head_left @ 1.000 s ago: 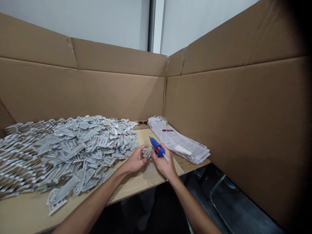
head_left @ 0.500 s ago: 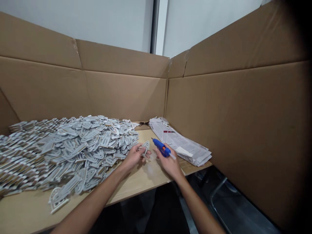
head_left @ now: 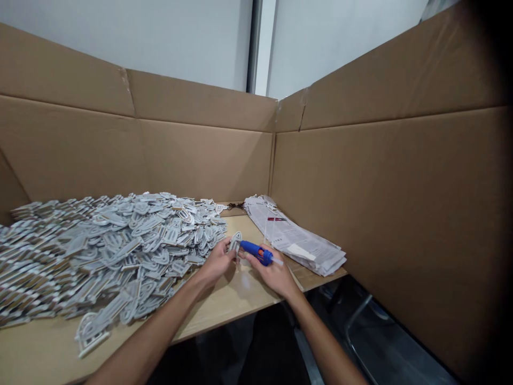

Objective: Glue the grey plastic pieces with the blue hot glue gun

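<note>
Pinched in my left hand (head_left: 218, 261) is a small grey-white arched piece (head_left: 235, 241) with cut-out slots, held upright above the table. My right hand (head_left: 274, 271) grips a blue glue gun (head_left: 256, 252) with a clear glue stick poking out of its back end. The gun's nozzle points left and meets the arched piece, or comes very close to it; contact is too small to tell. A big heap of similar grey pieces (head_left: 136, 240) lies to the left of my hands.
Stacked rows of pieces (head_left: 36, 267) fill the table's left side. Printed paper sheets (head_left: 288, 235) lie at the right, with a red pen (head_left: 276, 219) on them. Cardboard walls (head_left: 208, 155) enclose the back and right. The wooden table's (head_left: 216, 315) front edge is close to me.
The glue gun has moved left in my right hand, bringing its nozzle from a gap away up to the arched piece. My left hand has shifted only slightly.
</note>
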Tool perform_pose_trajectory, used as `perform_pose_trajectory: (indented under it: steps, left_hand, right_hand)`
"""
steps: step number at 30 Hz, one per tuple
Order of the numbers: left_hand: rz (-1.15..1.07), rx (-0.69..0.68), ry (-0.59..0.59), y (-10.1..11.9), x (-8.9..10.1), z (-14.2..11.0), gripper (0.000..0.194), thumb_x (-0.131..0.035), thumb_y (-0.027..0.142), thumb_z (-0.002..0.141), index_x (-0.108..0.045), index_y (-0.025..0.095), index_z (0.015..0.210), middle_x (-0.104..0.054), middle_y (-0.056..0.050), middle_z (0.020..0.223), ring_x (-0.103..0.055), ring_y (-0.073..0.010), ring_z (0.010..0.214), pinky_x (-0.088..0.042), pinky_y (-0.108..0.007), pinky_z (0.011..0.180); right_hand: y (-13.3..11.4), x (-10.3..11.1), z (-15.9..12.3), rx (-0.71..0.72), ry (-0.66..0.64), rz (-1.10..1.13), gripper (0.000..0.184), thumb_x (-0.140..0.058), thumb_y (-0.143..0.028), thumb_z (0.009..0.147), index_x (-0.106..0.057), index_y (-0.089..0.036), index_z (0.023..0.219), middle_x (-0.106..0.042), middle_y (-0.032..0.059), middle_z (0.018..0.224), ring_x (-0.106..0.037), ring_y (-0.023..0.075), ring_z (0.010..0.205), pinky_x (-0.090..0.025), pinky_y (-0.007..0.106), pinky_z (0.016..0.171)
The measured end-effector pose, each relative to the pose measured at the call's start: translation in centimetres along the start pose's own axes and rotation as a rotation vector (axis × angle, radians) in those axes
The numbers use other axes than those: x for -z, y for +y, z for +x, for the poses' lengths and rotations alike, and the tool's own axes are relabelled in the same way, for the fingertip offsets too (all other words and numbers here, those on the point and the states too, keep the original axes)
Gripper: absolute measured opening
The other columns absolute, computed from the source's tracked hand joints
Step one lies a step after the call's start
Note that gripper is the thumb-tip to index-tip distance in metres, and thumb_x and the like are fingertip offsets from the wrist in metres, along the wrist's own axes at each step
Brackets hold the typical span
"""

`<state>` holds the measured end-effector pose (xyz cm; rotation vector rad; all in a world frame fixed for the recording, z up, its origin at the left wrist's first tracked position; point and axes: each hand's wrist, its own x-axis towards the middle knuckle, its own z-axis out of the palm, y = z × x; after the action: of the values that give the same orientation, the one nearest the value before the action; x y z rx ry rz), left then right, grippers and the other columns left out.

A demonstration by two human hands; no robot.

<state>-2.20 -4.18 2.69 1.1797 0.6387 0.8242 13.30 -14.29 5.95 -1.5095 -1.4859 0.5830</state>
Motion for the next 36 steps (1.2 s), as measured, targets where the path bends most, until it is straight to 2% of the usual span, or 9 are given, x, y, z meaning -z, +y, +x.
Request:
perform_pose_trajectory:
  steps: [5,10,17,22,29,36]
  left_hand:
    - [0.015,-0.028,-0.02,0.0,-0.1,0.0,0.03,-0.071,0.028,0.072,-0.064,0.016,0.099,-0.071,-0.004,0.09,-0.061,-0.0139,0.071,-0.048,-0.023,0.064]
    - [0.096,-0.045,-0.022,-0.4,0.2,0.1,0.022,-0.064,0.026,0.076,-0.063,0.016,0.096,-0.069,-0.002,0.081,-0.06,-0.0133,0.067,-0.047,-0.022,0.061]
    - [0.227,-0.073,0.01,-0.7,0.4,0.0,0.018,-0.059,0.025,0.081,-0.064,0.017,0.096,-0.067,-0.001,0.077,-0.056,-0.0114,0.064,-0.043,-0.021,0.06]
    - [0.241,-0.052,0.01,0.0,0.1,-0.3,0.021,-0.059,0.026,0.081,-0.064,0.017,0.098,-0.064,0.0,0.073,-0.052,-0.0104,0.058,-0.038,-0.02,0.055]
    - [0.178,-0.068,-0.009,0.4,-0.2,-0.4,0.018,-0.057,0.021,0.076,-0.064,0.016,0.092,-0.066,-0.001,0.078,-0.058,-0.0115,0.066,-0.042,-0.02,0.059]
    - [0.152,-0.049,-0.056,0.2,-0.2,-0.2,0.02,-0.053,0.016,0.073,-0.063,0.016,0.09,-0.062,0.001,0.072,-0.052,-0.0089,0.059,-0.041,-0.02,0.057]
  right_hand:
    - [0.5,-0.1,0.3,-0.003,0.022,0.023,0.036,-0.065,-0.051,0.092,-0.074,-0.019,0.107,-0.074,0.005,0.093,-0.065,0.0205,0.08,-0.049,0.028,0.073]
    - [0.6,-0.3,0.2,0.006,0.025,-0.017,0.036,-0.065,-0.052,0.092,-0.074,-0.019,0.103,-0.073,0.0029,0.086,-0.062,0.0182,0.074,-0.047,0.027,0.068]
    - [0.8,-0.4,0.2,0.018,0.028,-0.051,0.034,-0.066,-0.05,0.093,-0.073,-0.018,0.101,-0.073,0.0031,0.089,-0.064,0.0178,0.076,-0.047,0.027,0.07]
    - [1.1,-0.4,0.3,0.026,0.044,-0.064,0.033,-0.067,-0.049,0.092,-0.071,-0.017,0.098,-0.071,0.0021,0.084,-0.061,0.0165,0.071,-0.045,0.027,0.068]
    - [1.1,-0.3,0.2,0.042,0.05,-0.076,0.032,-0.066,-0.05,0.093,-0.067,-0.018,0.091,-0.069,0.0015,0.08,-0.06,0.0164,0.069,-0.044,0.026,0.065]
    - [1.6,0.0,0.2,0.028,0.038,-0.062,0.031,-0.067,-0.05,0.092,-0.068,-0.019,0.093,-0.07,0.0012,0.083,-0.061,0.0166,0.071,-0.044,0.026,0.067]
